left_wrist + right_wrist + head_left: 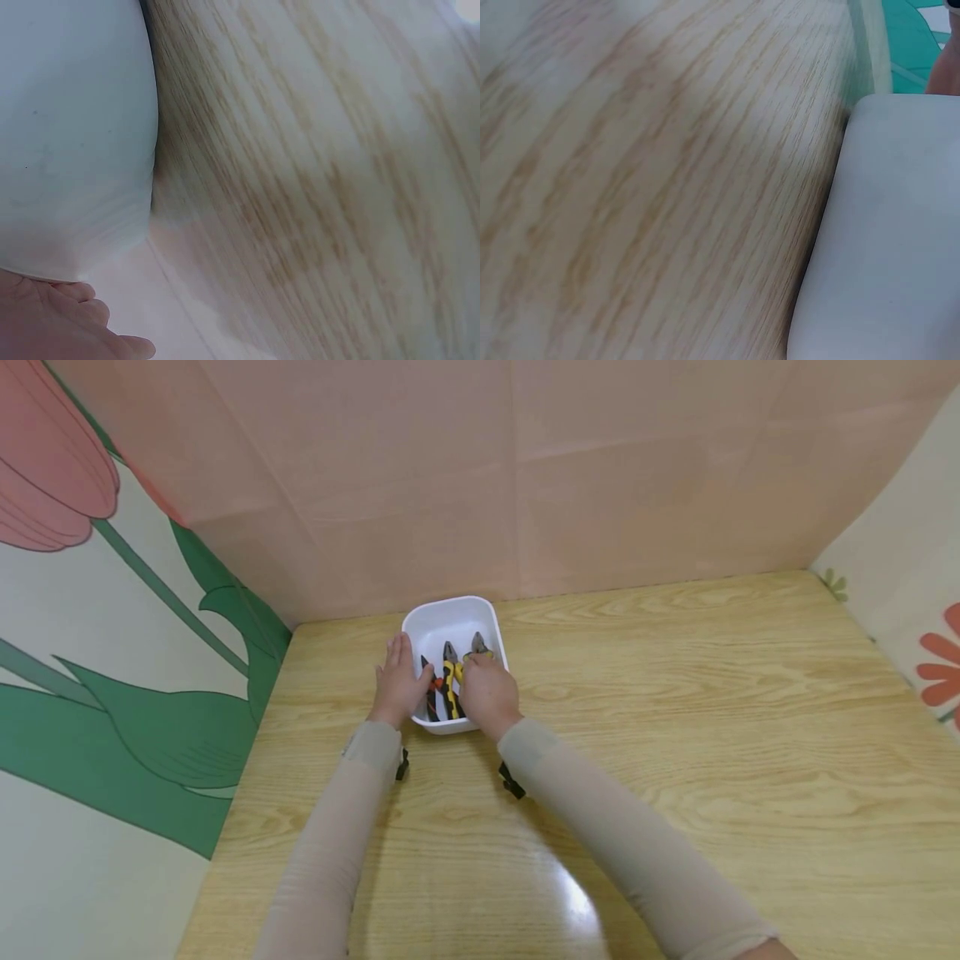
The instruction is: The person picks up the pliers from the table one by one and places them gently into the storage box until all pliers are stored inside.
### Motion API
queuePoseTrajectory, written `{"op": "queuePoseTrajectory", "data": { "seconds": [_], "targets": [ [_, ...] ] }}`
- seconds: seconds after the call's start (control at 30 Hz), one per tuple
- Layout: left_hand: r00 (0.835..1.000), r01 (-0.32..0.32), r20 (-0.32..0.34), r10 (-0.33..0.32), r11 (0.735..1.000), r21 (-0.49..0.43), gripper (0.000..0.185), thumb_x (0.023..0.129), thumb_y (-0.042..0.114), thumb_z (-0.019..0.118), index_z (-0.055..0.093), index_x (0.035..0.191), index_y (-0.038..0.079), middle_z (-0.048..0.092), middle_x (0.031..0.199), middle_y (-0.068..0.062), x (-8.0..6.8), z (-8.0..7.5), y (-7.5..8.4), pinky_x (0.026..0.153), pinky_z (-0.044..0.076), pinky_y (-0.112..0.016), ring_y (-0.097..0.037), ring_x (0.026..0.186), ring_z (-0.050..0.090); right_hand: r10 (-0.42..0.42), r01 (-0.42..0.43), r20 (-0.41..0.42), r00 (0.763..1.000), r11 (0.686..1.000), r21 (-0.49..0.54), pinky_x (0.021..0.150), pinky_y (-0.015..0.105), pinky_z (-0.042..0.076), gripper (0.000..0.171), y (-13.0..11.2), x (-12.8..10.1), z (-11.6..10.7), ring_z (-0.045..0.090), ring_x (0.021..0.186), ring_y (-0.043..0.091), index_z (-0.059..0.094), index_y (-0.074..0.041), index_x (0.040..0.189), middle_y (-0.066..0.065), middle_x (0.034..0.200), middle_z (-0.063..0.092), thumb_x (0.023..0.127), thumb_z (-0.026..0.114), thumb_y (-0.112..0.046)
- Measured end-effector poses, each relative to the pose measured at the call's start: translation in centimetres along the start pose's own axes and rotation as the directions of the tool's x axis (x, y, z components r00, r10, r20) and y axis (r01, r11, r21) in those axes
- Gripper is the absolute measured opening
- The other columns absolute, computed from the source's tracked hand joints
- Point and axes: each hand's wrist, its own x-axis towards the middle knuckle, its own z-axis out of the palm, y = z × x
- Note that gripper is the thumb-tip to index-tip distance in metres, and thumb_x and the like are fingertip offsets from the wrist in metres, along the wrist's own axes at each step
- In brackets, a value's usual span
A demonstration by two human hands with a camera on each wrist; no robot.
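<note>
Pliers (449, 681) in tray (450, 614); tray on table (675, 710), near back wall (525, 468).

I find no legible text, label, brand, number or sign in any view. The white tub (453, 615), the pliers (449, 681) in it and the wooden counter (675, 693) carry no readable marking. The wall panels (112, 652) show only painted flowers and leaves, without lettering. Both wrist views are too close and blurred to show any print.

Tray (450, 614) hard vs back wall (517, 485); left wall (112, 635) near; table (712, 693) open to right.
</note>
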Motion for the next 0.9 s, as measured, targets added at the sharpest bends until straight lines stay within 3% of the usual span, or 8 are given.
{"op": "queuePoseTrajectory", "data": {
  "seconds": [0.33,0.6,0.9],
  "targets": [
    [1.0,0.013,0.009,-0.013,1.0,0.004,0.082,0.106,0.042,0.046,-0.002,0.162,0.006,-0.004,0.17,-0.012,0.0,0.1,0.0,0.123,0.001,-0.059,-0.028,0.156,-0.006,-0.047,0.046,0.012,0.999,0.996,0.081,0.1,0.041,0.053,0.04,0.7,-0.2,0.1,0.062,0.12,0.028,0.065,0.0,0.131,0.013,0.134,0.063,0.097,0.065,-0.02],
    [1.0,0.015,0.004,-0.015,1.0,0.022,0.081,0.106,0.042,0.045,-0.001,0.163,0.007,-0.001,0.17,-0.012,0.0,0.1,0.1,0.123,0.002,-0.06,-0.029,0.156,-0.003,-0.146,0.151,-0.044,0.988,0.979,0.136,0.096,0.043,0.056,0.033,1.6,-0.7,0.1,0.062,0.118,0.03,0.069,0.0,0.123,0.015,0.129,0.065,0.097,0.062,-0.019],
    [1.0,0.013,-0.014,-0.013,1.0,0.015,0.079,0.106,0.04,0.045,0.003,0.163,0.007,0.003,0.17,-0.012,0.0,0.0,0.0,0.123,0.002,-0.059,-0.029,0.156,-0.002,-0.274,0.28,-0.059,0.96,0.941,0.191,0.106,0.041,0.049,0.031,2.6,-1.0,-0.4,0.057,0.123,0.032,0.068,0.003,0.123,0.018,0.133,0.061,0.097,0.06,-0.012]
  ]
}}
